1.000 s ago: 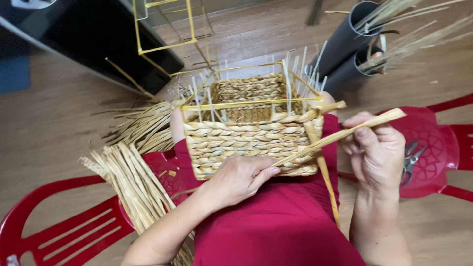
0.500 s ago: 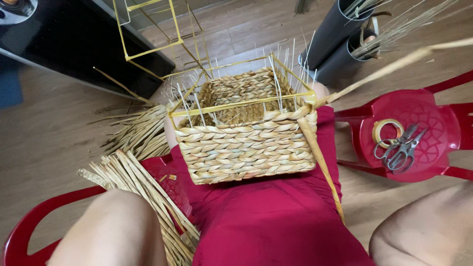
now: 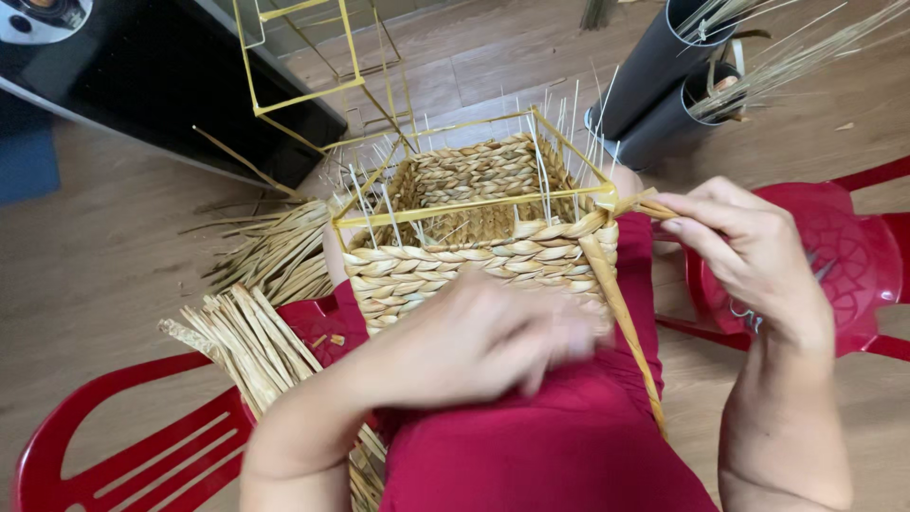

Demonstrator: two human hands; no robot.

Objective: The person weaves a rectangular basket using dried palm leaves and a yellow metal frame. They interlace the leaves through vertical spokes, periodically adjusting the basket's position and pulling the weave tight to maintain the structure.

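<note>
A half-woven straw basket (image 3: 474,242) on a yellow wire frame (image 3: 455,204) rests on my lap, covered by red cloth (image 3: 559,446). My left hand (image 3: 483,337) lies blurred over the basket's near wall, fingers spread against the weave. My right hand (image 3: 749,251) sits at the basket's right corner, its fingers pinching a flat straw strand (image 3: 621,294). That strand runs from the corner down along the basket's right side.
A bundle of loose straw strips (image 3: 251,337) lies on a red plastic chair (image 3: 123,455) at my left. A red stool (image 3: 853,256) stands at the right. Two dark tubes (image 3: 664,85) holding reeds stand behind. A spare yellow wire frame (image 3: 303,66) leans by a black cabinet (image 3: 152,66).
Both hands dropped out of view half a second ago and have come back to the basket. The right hand now pinches the strand at the corner instead of holding it out long.
</note>
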